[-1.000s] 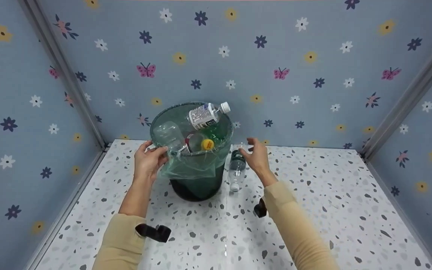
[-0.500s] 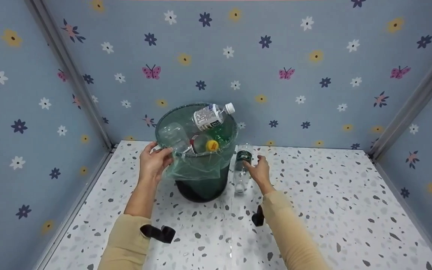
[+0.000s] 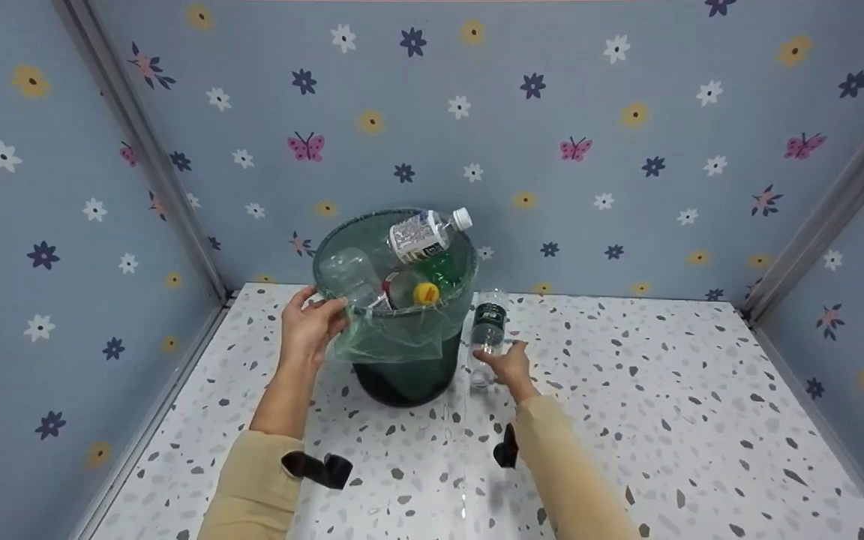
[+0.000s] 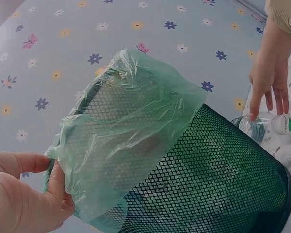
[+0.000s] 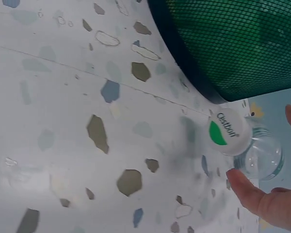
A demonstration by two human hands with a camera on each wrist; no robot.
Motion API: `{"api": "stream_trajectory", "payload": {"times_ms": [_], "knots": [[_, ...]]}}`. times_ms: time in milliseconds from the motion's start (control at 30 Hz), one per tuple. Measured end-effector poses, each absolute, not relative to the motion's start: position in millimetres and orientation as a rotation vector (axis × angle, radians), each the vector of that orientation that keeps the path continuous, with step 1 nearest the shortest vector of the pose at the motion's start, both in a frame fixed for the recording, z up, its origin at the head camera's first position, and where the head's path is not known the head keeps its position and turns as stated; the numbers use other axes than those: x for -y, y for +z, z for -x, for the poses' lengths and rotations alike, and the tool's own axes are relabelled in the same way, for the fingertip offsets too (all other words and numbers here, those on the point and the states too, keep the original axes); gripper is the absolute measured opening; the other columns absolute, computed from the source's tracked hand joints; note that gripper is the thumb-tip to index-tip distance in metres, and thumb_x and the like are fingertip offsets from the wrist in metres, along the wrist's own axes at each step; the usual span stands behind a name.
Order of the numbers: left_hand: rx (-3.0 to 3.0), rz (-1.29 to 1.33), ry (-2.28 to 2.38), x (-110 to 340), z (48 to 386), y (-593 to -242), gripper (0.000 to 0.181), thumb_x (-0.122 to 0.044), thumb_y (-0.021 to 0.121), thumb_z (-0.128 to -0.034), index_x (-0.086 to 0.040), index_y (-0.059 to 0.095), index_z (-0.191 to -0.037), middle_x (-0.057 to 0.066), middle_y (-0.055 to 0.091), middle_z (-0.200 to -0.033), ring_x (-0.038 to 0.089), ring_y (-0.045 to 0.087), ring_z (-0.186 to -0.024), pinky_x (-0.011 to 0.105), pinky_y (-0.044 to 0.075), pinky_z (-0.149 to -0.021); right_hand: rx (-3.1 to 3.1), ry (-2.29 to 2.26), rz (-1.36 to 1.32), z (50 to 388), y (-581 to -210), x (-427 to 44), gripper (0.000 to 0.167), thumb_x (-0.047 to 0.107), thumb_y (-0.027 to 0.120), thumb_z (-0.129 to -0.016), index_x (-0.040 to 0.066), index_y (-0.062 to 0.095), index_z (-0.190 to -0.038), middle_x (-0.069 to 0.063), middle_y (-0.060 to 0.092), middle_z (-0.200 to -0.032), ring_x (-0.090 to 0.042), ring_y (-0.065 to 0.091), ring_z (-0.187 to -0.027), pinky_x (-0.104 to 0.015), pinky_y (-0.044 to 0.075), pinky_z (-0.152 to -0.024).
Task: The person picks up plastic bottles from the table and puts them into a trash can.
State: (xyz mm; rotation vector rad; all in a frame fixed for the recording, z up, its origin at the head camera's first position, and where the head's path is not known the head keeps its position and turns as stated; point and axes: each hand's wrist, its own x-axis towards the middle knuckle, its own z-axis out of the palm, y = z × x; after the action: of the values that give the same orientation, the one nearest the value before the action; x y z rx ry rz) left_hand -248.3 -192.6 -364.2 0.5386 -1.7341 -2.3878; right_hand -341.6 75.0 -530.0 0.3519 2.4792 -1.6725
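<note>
A black mesh wastebasket (image 3: pixel 409 379) stands near the back wall, lined with a thin green trash bag (image 4: pixel 131 145) folded over its rim. My left hand (image 3: pixel 310 330) pinches the bag at the rim's left side, between thumb and index finger. On the floor right of the basket lies a clear plastic bottle (image 3: pixel 490 319) with a dark green label, its white cap (image 5: pixel 230 131) toward me. My right hand (image 3: pixel 508 367) is at the bottle's neck end, thumb on one side and fingers on the other, not closed round it. Whether the thumb touches the bottle is unclear.
Inside the basket are several plastic bottles, among them one with a yellow cap (image 3: pixel 426 293). A white-labelled bottle (image 3: pixel 418 236) lies on top, its neck jutting past the right rim. Flowered walls (image 3: pixel 627 165) enclose the speckled white surface (image 3: pixel 627 450) at the back and sides.
My right hand has moved down along the bottle, from its upper end to near the cap. The left hand keeps its pinch on the bag. The view has shifted slightly.
</note>
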Motion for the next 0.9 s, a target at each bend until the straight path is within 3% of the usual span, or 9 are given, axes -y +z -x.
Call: {"api": "stream_trajectory", "payload": {"times_ms": [133, 300, 467, 600, 733, 900], "knots": [[1.735, -0.546, -2.385, 192, 249, -363, 0.065, 0.0, 0.054, -0.0856, -0.006, 0.019, -0.14, 0.011, 0.045, -0.103, 0.008, 0.055, -0.068, 0.02, 0.048, -0.063, -2.404, -1.68, -0.406, 335, -535, -70, 0.099, 0.026, 0.074, -0.073, -0.007, 0.005, -0.137, -0.028, 0.031, -0.133, -0.035, 0.053, -0.1, -0.038, 0.048, -0.074], [1.715, -0.55, -2.395, 192, 249, -364, 0.063, 0.001, 0.054, -0.0852, -0.005, 0.022, -0.139, 0.011, 0.046, -0.103, 0.009, 0.055, -0.068, 0.019, 0.048, -0.062, -2.433, -1.65, -0.424, 332, -544, -65, 0.082, 0.02, 0.075, -0.072, -0.009, 0.023, -0.127, -0.029, 0.035, -0.127, -0.035, 0.053, -0.098, -0.036, 0.048, -0.074], [1.698, -0.549, -2.408, 192, 249, -364, 0.063, 0.002, 0.054, -0.0852, -0.005, 0.021, -0.139, 0.011, 0.046, -0.102, 0.009, 0.056, -0.068, 0.019, 0.048, -0.062, -2.468, -1.627, -0.41, 330, -548, -69, 0.075, 0.013, 0.073, -0.072, -0.011, 0.026, -0.126, -0.031, 0.038, -0.123, -0.033, 0.057, -0.089, -0.033, 0.05, -0.07], [1.698, -0.549, -2.402, 191, 249, -363, 0.064, 0.002, 0.054, -0.085, -0.005, 0.021, -0.139, 0.011, 0.046, -0.102, 0.008, 0.056, -0.068, 0.019, 0.048, -0.062, -2.523, -1.525, -0.377, 330, -547, -76, 0.075, 0.013, 0.07, -0.075, -0.012, 0.024, -0.128, -0.033, 0.038, -0.123, -0.03, 0.059, -0.083, -0.034, 0.048, -0.075], [1.722, -0.546, -2.391, 192, 248, -363, 0.064, 0.001, 0.053, -0.0858, -0.006, 0.02, -0.14, 0.01, 0.045, -0.102, 0.008, 0.054, -0.067, 0.018, 0.047, -0.061, -2.573, -1.46, -0.347, 330, -545, -86, 0.07, 0.013, 0.07, -0.075, -0.011, 0.029, -0.127, -0.031, 0.041, -0.121, -0.033, 0.056, -0.093, -0.039, 0.041, -0.086], [1.721, -0.541, -2.402, 191, 249, -364, 0.064, 0.001, 0.054, -0.0856, -0.006, 0.019, -0.14, 0.01, 0.045, -0.102, 0.008, 0.054, -0.066, 0.019, 0.047, -0.061, -2.596, -1.371, -0.321, 329, -541, -101, 0.059, 0.013, 0.07, -0.075, -0.009, 0.04, -0.121, -0.024, 0.051, -0.108, -0.029, 0.056, -0.089, -0.037, 0.044, -0.081]]}}
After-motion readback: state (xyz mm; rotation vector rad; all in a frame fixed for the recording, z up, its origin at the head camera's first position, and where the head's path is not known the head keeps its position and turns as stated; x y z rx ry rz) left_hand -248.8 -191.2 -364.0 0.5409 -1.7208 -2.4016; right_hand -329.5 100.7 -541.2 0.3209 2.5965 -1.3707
